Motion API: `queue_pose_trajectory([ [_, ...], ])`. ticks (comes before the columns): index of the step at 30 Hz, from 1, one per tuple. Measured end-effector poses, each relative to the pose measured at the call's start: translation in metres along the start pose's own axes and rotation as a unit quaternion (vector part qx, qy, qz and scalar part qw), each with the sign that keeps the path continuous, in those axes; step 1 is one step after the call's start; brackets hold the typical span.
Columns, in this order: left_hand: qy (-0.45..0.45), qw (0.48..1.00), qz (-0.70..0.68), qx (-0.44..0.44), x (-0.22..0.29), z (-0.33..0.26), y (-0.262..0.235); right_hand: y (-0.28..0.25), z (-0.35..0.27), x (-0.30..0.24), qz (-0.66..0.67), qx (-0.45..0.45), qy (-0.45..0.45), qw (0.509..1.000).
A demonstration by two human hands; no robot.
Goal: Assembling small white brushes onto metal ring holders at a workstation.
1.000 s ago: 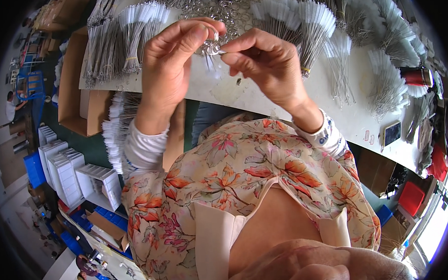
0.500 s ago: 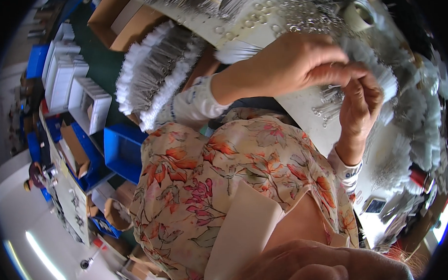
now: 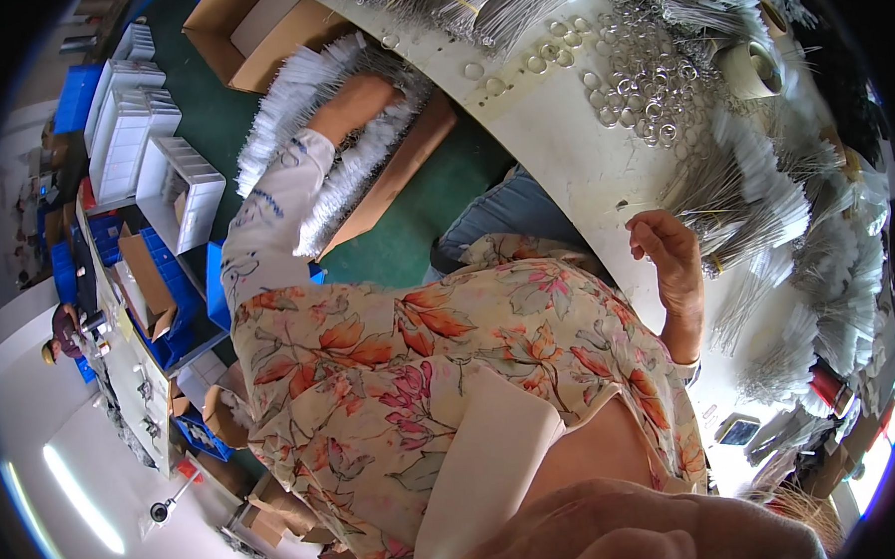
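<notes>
My left hand (image 3: 360,101) reaches down to the left into a cardboard box (image 3: 396,187) packed with thin wire brushes (image 3: 291,116) with white bristle ends. Its fingertips are lost among the wires, so any grip is hidden. Over the near edge of the white table, my right hand (image 3: 670,260) is raised with its fingers curled toward the thumb; whatever it pinches, if anything, is too small to make out. Bundles of wire brushes (image 3: 738,192) lie just beyond it. Loose metal rings (image 3: 649,96) are spread farther up the table (image 3: 561,145).
A roll of tape (image 3: 750,70) stands among the brush bundles. An open cardboard box (image 3: 257,38) sits at the far left, with white bins (image 3: 179,196) and blue bins beside it. A phone (image 3: 739,429) lies at the lower right. Another person (image 3: 65,331) is at a distant bench.
My hands, together over the table before, are now apart. The left has swung left into the box of brushes; the right has drawn slightly left and lower, uncovering the rings and bundles.
</notes>
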State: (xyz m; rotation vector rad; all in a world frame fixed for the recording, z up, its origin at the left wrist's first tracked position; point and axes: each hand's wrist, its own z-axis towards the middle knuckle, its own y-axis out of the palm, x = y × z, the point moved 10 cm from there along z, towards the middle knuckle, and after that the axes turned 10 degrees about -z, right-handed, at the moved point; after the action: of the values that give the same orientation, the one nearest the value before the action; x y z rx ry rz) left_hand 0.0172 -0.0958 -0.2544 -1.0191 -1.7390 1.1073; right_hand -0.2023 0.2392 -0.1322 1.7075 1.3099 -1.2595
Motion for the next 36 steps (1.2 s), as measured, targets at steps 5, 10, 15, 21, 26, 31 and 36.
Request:
queue_pose_trajectory([
  [5, -0.051, 0.997, 0.0, 0.053, -0.065, 0.02, 0.051, 0.001, 0.004, 0.022, 0.025, 0.012, 0.028, 0.999],
  [10, 0.009, 0.972, -0.076, 0.221, -0.008, -0.015, 0.04, -0.001, 0.001, 0.019, 0.019, 0.0, 0.026, 0.999],
  [15, -0.143, 0.777, -0.318, 0.524, -0.077, -0.078, -0.103, -0.042, 0.006, -0.026, -0.062, 0.019, -0.006, 0.998],
  [21, 0.082, 0.85, -0.142, 0.501, 0.101, 0.072, -0.321, -0.106, -0.006, -0.08, -0.101, 0.067, -0.072, 0.99],
  [26, 0.059, 0.954, -0.157, 0.248, 0.082, 0.289, -0.305, -0.163, -0.039, -0.11, -0.15, 0.154, -0.103, 0.971],
  [31, -0.07, 0.99, 0.051, 0.115, 0.034, 0.397, -0.247, -0.238, -0.056, -0.109, -0.293, 0.243, -0.028, 0.924],
  [36, -0.142, 0.979, 0.079, 0.124, 0.021, 0.388, -0.258, -0.315, 0.013, -0.103, -0.452, 0.243, 0.005, 0.859],
])
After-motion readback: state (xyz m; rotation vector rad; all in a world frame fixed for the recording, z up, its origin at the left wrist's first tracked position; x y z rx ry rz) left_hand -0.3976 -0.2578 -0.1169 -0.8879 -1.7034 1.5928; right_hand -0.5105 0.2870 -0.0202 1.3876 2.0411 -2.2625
